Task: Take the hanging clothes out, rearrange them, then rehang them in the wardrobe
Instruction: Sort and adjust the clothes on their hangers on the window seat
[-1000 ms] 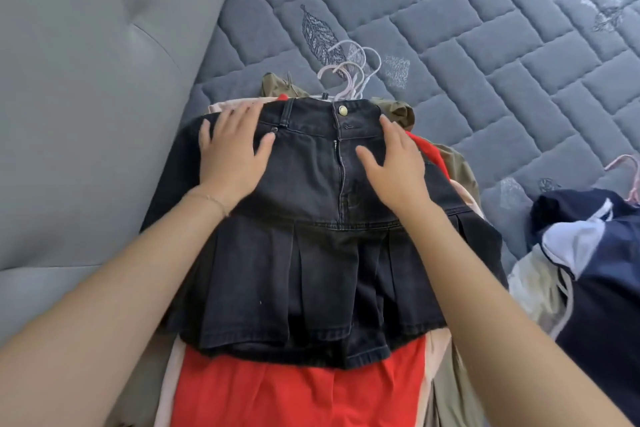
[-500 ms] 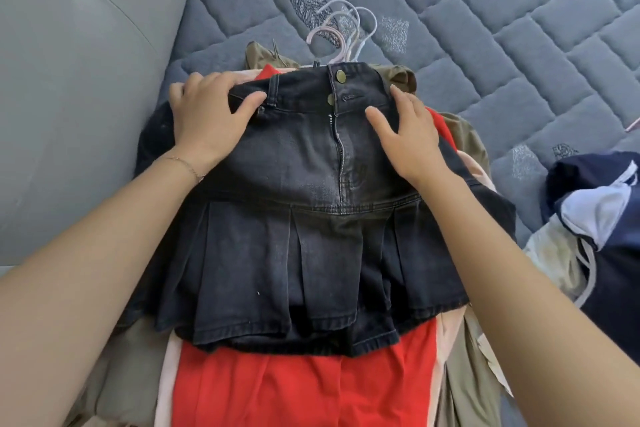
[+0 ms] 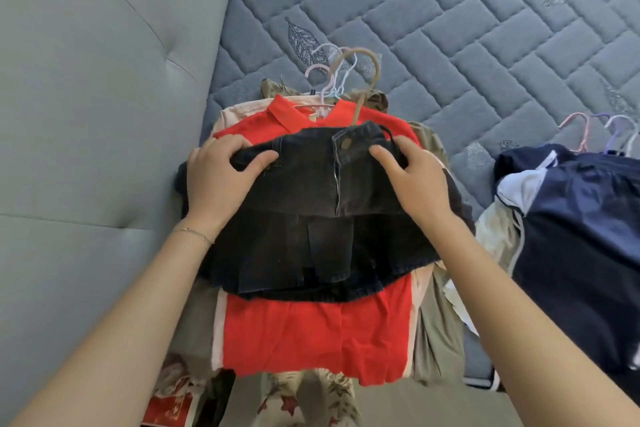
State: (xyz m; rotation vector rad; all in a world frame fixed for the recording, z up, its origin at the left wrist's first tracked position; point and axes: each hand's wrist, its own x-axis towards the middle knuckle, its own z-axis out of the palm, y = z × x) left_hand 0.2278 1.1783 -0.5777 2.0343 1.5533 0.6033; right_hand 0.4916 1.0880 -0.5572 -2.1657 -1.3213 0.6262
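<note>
A black pleated denim skirt (image 3: 311, 218) lies on top of a stack of clothes on a quilted grey mattress (image 3: 450, 28). My left hand (image 3: 218, 184) grips the left end of its waistband, fingers curled over the edge. The right end of the waistband is gripped by my right hand (image 3: 415, 180). A tan hanger (image 3: 363, 80) rises from the skirt's waist. Under the skirt lies a red shirt (image 3: 311, 336) on a pink hanger, and beneath it lie beige and olive garments (image 3: 436, 322). Several hanger hooks (image 3: 329, 80) bunch at the top of the stack.
A padded grey headboard (image 3: 104, 114) fills the left side. A second pile with a navy and white garment (image 3: 581, 236) lies at the right, with pink and lilac hanger hooks (image 3: 602, 132) above it. A floral cloth (image 3: 311, 399) shows at the bottom edge.
Both hands went from lying flat on the skirt to gripping its waistband. The skirt has been drawn toward me, baring the red shirt's collar and the tan hanger.
</note>
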